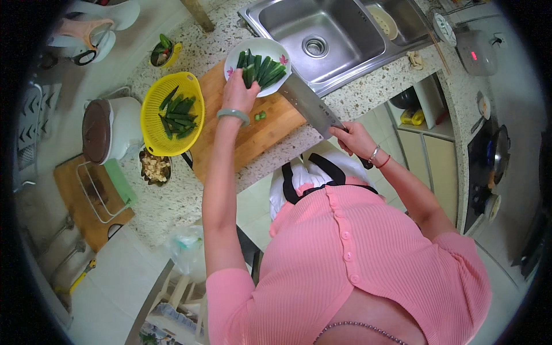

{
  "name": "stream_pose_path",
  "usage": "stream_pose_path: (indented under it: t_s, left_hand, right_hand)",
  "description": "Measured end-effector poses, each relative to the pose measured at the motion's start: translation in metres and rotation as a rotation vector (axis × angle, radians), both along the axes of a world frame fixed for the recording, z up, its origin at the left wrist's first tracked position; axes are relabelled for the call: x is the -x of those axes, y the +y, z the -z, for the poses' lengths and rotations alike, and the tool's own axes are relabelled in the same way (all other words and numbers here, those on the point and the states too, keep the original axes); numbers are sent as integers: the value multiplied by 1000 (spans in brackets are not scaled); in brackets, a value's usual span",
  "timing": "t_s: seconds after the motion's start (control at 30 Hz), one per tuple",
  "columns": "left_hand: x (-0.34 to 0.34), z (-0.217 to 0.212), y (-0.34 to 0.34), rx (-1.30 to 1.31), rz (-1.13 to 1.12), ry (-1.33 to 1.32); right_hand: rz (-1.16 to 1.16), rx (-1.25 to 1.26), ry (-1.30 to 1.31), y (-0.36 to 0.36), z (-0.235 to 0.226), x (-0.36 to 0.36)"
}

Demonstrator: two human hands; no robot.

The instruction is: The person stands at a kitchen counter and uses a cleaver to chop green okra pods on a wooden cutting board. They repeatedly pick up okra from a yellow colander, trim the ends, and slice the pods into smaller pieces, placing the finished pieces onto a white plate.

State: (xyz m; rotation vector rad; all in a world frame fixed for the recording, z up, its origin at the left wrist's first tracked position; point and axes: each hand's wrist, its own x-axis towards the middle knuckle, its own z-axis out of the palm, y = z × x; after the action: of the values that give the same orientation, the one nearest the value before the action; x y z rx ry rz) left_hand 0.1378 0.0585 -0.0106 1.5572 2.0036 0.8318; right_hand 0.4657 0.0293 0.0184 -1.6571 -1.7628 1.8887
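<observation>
Okra (267, 71) on the plate (248, 46), cleaver (311, 107) in hand

Your left hand (241, 94) reaches over the plate's near edge to the okra; whether its fingers pinch any, I can't tell. Your right hand (354, 140) is wrapped around the cleaver's handle.

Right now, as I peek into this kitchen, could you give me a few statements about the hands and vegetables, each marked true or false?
1. The right hand grips a cleaver. True.
2. Green vegetables lie in the yellow basket. True.
3. The left hand is inside that basket. False: it is at the cut green pieces in the white dish.
4. The bangle on the left wrist is black. False: it is pale green.
</observation>
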Motion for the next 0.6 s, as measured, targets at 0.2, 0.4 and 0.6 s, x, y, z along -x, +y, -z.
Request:
stream_pose_path:
  t_s: [0.2,0.4,0.6]
  left_hand:
    - [-11,16,41,-86,-143,-70]
    - [-22,32,31,-265,-179,119]
    - [-25,31,19,-249,-111,194]
  right_hand:
    - [4,5,16,4,2,6]
    - [36,6,24,2,5,2]
    - [15,45,44,1,7,-2]
